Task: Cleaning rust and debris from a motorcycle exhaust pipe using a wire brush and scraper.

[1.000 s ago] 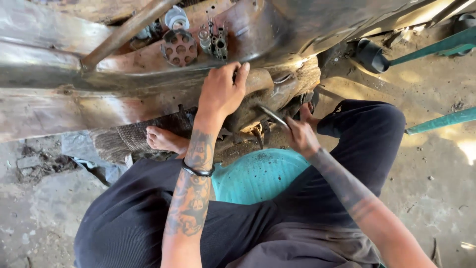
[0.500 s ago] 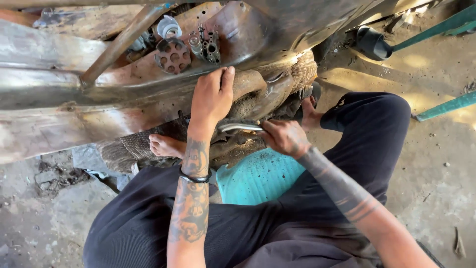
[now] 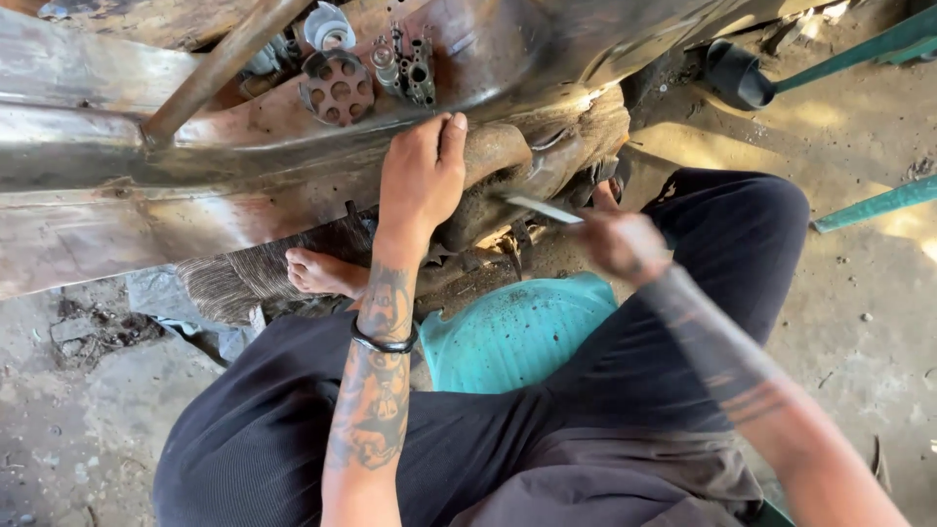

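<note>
Left hand (image 3: 422, 176) – flat, fingers open on rusty metal body (image 3: 195, 185) | right hand (image 3: 620, 244) – blurred, seemingly clamped on metal tool (image 3: 543, 209)

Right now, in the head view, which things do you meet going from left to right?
Bare foot → left hand on the rusty metal frame → thin metal tool → right hand → green bar.

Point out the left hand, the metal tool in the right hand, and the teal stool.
left hand (image 3: 422, 176), head view, on the back of the hand.
metal tool (image 3: 543, 208), head view, mid-shaft.
teal stool (image 3: 512, 332), head view, bare seat top.
</note>
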